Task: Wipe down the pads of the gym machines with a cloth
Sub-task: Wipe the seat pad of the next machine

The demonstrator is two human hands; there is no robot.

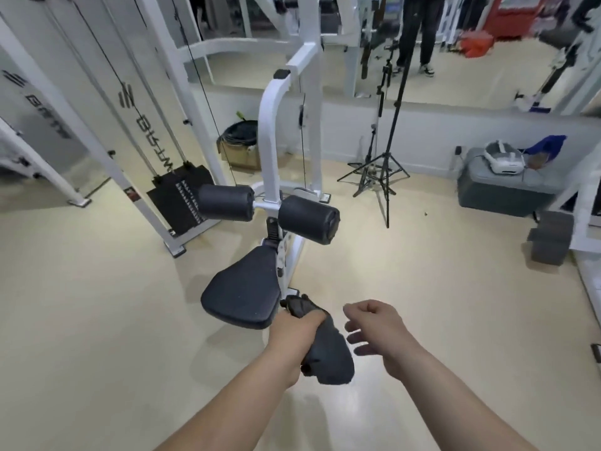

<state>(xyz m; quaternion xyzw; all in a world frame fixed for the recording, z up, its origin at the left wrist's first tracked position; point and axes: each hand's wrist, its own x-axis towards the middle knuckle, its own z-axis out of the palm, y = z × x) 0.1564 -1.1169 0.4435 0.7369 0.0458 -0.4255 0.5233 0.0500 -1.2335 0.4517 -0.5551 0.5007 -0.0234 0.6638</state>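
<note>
A white gym machine (271, 131) stands ahead with a black seat pad (242, 292) low in front. Above the seat sit two black roller pads, one on the left (224, 203) and one on the right (307, 219). My left hand (294, 336) grips a dark grey cloth (328, 356) just off the seat pad's near right corner; the cloth hangs down below my fist. My right hand (374, 327) hovers to the right of the cloth with its fingers loosely curled, holding nothing.
A black weight stack (177, 200) with cables stands to the left. Black tripods (379, 170) stand behind the machine to the right. A grey box (500, 193) carrying a white headset (502, 157) sits far right. A person's legs (416, 37) show in the background.
</note>
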